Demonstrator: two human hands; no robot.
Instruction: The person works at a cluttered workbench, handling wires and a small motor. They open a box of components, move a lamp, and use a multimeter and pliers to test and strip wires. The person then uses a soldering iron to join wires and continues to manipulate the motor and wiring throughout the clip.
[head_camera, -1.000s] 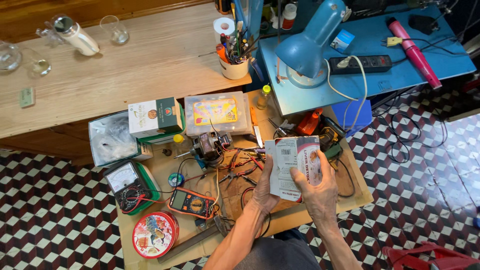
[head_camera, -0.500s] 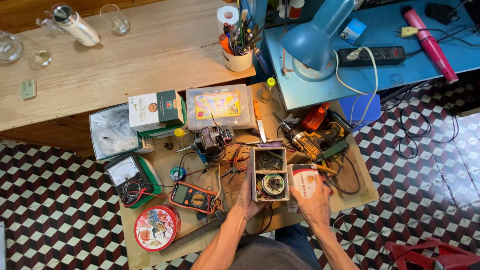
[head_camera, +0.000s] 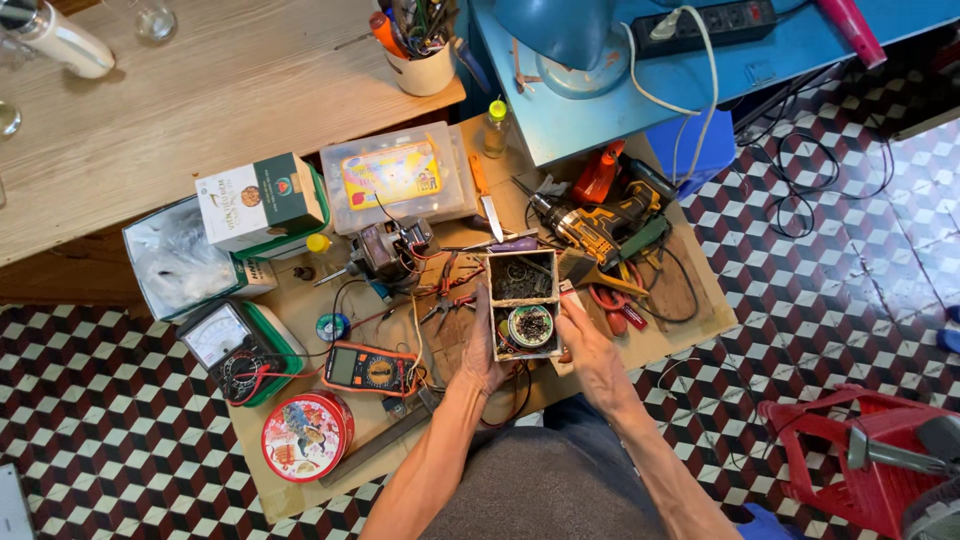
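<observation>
I hold a small open box over the low cardboard-covered workbench, one hand on each side. It has two compartments: the far one is full of small dark screws, the near one holds a round tin of small parts. My left hand grips the box's left wall. My right hand grips its right wall, with a sliver of white lid showing at the fingers.
Around the box lie an orange multimeter, an analogue meter, a red round tin, pliers, a small motor, a yellow drill, a clear parts case and a carton. A red stool stands at right.
A second ago I held the box shut and upright in front of me. It has since been opened and lowered flat, and the view has moved closer to the bench.
</observation>
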